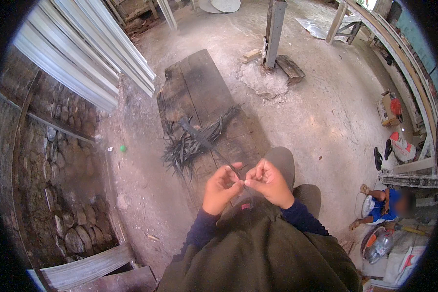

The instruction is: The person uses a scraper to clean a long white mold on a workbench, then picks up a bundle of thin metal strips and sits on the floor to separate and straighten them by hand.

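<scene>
Over my lap both hands are closed, fingertips pinched close together. My left hand (220, 190) holds a thin dark strip (225, 158), which slants back toward the board. My right hand (271, 186) pinches at the near end of this strip, its fingertips almost meeting the left ones; the exact grip is hidden by the fingers. Beyond them, a loose bundle of dark, flat strips (187, 148) lies across a worn wooden board (199, 82). A wider dark band (193, 130) crosses the bundle and lines up with the held strip.
Pale corrugated sheets (78, 44) lean at the left, above stacked stones (78, 224). A post (275, 34) stands beyond the board, beside a wooden block (290, 69). A person in blue (387, 207) sits at the right, near black sandals (377, 158) and a small box (387, 109).
</scene>
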The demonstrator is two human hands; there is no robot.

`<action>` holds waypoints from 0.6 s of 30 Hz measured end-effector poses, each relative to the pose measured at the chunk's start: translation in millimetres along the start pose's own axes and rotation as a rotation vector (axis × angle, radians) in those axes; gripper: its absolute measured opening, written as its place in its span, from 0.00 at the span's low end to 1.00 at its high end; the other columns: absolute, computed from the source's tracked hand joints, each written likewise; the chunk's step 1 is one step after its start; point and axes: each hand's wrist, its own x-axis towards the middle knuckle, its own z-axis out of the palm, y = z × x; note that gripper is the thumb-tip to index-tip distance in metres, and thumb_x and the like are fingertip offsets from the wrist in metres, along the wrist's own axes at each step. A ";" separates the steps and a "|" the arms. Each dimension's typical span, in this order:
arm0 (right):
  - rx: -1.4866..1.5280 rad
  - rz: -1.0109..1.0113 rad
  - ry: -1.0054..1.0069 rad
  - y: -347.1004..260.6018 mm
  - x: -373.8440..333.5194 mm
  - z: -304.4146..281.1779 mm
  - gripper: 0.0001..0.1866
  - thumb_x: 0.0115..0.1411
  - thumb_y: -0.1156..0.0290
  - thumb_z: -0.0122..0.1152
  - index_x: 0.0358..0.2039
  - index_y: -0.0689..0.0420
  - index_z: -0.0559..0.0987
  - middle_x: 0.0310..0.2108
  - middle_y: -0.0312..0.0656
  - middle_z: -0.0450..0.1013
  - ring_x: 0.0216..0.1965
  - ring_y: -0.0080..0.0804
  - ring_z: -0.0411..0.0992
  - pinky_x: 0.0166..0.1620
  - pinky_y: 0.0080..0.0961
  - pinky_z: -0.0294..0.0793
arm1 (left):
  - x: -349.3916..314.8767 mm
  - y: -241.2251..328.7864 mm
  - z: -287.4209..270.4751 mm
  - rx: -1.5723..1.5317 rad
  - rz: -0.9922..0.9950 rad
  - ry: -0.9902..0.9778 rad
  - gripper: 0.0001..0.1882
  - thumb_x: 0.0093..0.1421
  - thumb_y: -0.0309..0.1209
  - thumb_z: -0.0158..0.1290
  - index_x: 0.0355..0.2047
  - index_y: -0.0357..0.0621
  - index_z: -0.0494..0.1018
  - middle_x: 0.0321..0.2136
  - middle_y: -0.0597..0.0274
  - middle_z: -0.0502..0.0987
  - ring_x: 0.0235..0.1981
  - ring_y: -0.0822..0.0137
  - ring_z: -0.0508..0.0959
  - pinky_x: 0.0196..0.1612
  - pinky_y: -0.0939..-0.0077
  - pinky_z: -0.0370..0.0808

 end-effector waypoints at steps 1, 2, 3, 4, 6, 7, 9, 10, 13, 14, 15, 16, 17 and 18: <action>-0.020 -0.008 -0.011 0.2 0.0 1.0 0.15 0.47 0.82 0.56 0.25 0.53 0.59 0.26 0.36 0.67 0.30 0.17 0.65 0.35 0.16 0.65 | -0.3 -0.7 -1.3 0.011 0.015 0.000 0.19 0.47 0.17 0.49 0.42 0.36 0.63 0.32 0.63 0.68 0.28 0.76 0.69 0.27 0.83 0.70; -0.040 -0.016 -0.021 0.3 0.0 2.0 0.15 0.47 0.82 0.56 0.25 0.53 0.59 0.26 0.36 0.67 0.30 0.17 0.65 0.35 0.16 0.65 | -0.3 -4.5 -2.8 -0.021 0.035 0.009 0.20 0.47 0.17 0.49 0.42 0.36 0.63 0.32 0.64 0.68 0.27 0.76 0.69 0.27 0.83 0.70; -0.074 -0.008 -0.022 -2.9 -0.8 3.8 0.15 0.46 0.83 0.56 0.25 0.54 0.59 0.25 0.36 0.67 0.29 0.17 0.65 0.35 0.16 0.65 | -0.2 -10.7 -4.6 -0.054 0.055 0.016 0.20 0.46 0.17 0.49 0.43 0.36 0.63 0.31 0.64 0.68 0.27 0.76 0.69 0.27 0.83 0.70; -0.107 0.002 -0.023 -8.5 -1.7 5.6 0.15 0.46 0.83 0.56 0.25 0.54 0.59 0.25 0.36 0.67 0.29 0.17 0.65 0.35 0.16 0.65 | 0.5 -12.3 -4.3 -0.085 0.072 0.026 0.21 0.46 0.16 0.50 0.43 0.36 0.63 0.31 0.64 0.68 0.27 0.76 0.69 0.28 0.84 0.69; -0.173 -0.002 -0.012 -10.2 -0.7 6.1 0.15 0.46 0.83 0.57 0.25 0.55 0.59 0.26 0.37 0.67 0.29 0.17 0.65 0.35 0.16 0.65 | -1.1 -5.5 -0.8 -0.040 0.060 0.043 0.17 0.47 0.17 0.49 0.39 0.36 0.64 0.30 0.64 0.68 0.27 0.76 0.69 0.28 0.83 0.70; -0.207 -0.019 -0.001 -9.5 0.1 6.3 0.15 0.46 0.83 0.57 0.25 0.55 0.59 0.26 0.37 0.67 0.29 0.17 0.65 0.34 0.16 0.66 | -2.0 -1.6 1.2 -0.017 0.056 0.051 0.15 0.47 0.18 0.49 0.38 0.36 0.65 0.30 0.64 0.68 0.27 0.76 0.70 0.27 0.83 0.70; -0.258 -0.058 0.032 -6.5 1.6 6.9 0.15 0.46 0.83 0.57 0.25 0.56 0.59 0.27 0.38 0.68 0.29 0.18 0.66 0.34 0.16 0.66 | 0.4 -15.1 3.0 -0.075 -0.001 0.100 0.09 0.48 0.19 0.49 0.32 0.37 0.65 0.28 0.65 0.69 0.26 0.76 0.70 0.28 0.83 0.70; -0.275 -0.086 0.055 -4.1 2.4 7.9 0.15 0.46 0.83 0.56 0.25 0.56 0.59 0.27 0.39 0.68 0.29 0.18 0.66 0.34 0.16 0.66 | 1.9 -21.4 3.0 -0.103 -0.027 0.122 0.06 0.49 0.20 0.49 0.29 0.37 0.66 0.27 0.65 0.69 0.26 0.76 0.70 0.28 0.83 0.70; -0.305 -0.147 0.109 1.6 2.5 11.8 0.13 0.46 0.82 0.56 0.26 0.57 0.61 0.29 0.40 0.68 0.30 0.19 0.67 0.33 0.18 0.67 | 2.0 -28.0 1.8 -0.150 -0.057 0.123 0.03 0.50 0.22 0.48 0.23 0.39 0.64 0.24 0.65 0.70 0.24 0.76 0.70 0.26 0.84 0.69; -0.312 -0.162 0.127 2.8 2.4 12.9 0.12 0.47 0.82 0.55 0.26 0.58 0.62 0.30 0.41 0.68 0.30 0.20 0.67 0.33 0.18 0.68 | 2.6 -28.8 2.1 -0.133 -0.043 0.138 0.03 0.50 0.22 0.48 0.23 0.39 0.65 0.24 0.66 0.70 0.24 0.76 0.70 0.26 0.84 0.69; -0.368 -0.180 0.151 2.2 2.7 14.7 0.11 0.47 0.82 0.55 0.26 0.59 0.63 0.29 0.41 0.69 0.30 0.20 0.68 0.32 0.18 0.68 | 3.3 -29.3 2.4 -0.116 -0.029 0.153 0.03 0.50 0.22 0.48 0.23 0.39 0.65 0.23 0.66 0.71 0.24 0.77 0.70 0.26 0.85 0.68; -0.425 -0.198 0.174 0.8 2.8 16.5 0.10 0.47 0.81 0.55 0.27 0.59 0.64 0.29 0.41 0.69 0.30 0.20 0.68 0.32 0.18 0.68 | 3.6 -30.1 2.4 -0.100 -0.014 0.170 0.02 0.51 0.23 0.49 0.23 0.39 0.66 0.23 0.67 0.71 0.23 0.77 0.70 0.26 0.85 0.68; -0.481 -0.216 0.197 -0.9 2.7 17.6 0.09 0.47 0.81 0.55 0.27 0.60 0.65 0.29 0.41 0.70 0.30 0.21 0.68 0.31 0.18 0.68 | 3.7 -30.7 2.1 -0.035 -0.005 0.175 0.03 0.51 0.23 0.49 0.23 0.38 0.66 0.22 0.67 0.71 0.23 0.78 0.70 0.26 0.86 0.68; -0.539 -0.221 0.196 -2.4 2.4 17.7 0.08 0.46 0.81 0.56 0.27 0.61 0.66 0.27 0.41 0.70 0.29 0.21 0.69 0.31 0.18 0.68 | 3.7 -31.1 1.6 0.029 0.004 0.180 0.03 0.51 0.24 0.49 0.23 0.38 0.67 0.21 0.68 0.71 0.23 0.78 0.70 0.26 0.86 0.67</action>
